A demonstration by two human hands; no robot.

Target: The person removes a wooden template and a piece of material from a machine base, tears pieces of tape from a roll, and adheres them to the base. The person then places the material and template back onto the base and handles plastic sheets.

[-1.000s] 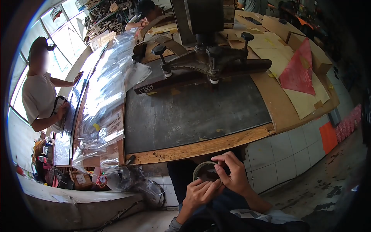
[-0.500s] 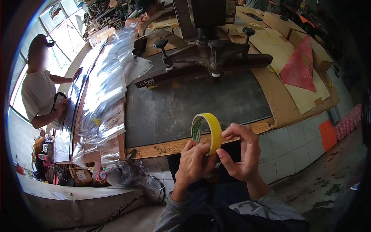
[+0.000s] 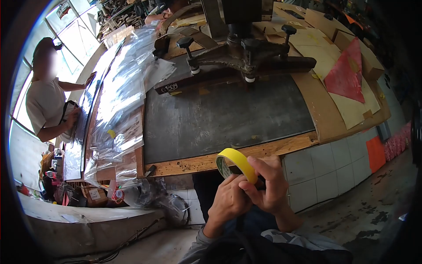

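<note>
Yellow ring-shaped tape roll (image 3: 238,159) sat in the left hand (image 3: 231,198), fingers curled, while the right hand (image 3: 271,184) pinched its right edge.

A wood-edged worktable (image 3: 198,163) carries a dark plate (image 3: 228,119), plastic sheets (image 3: 123,97) and cardboard (image 3: 310,99).

The tape roll (image 3: 238,159) between your hands has a smooth yellow surface, a little shiny. Just beyond your grip runs a rough wooden edge (image 3: 184,166) with dark marks, and behind it lies a dark, matt plate (image 3: 228,119) with many scratches. To the left of your grip, the clear plastic sheets (image 3: 121,101) look very glossy and wrinkled.
</note>
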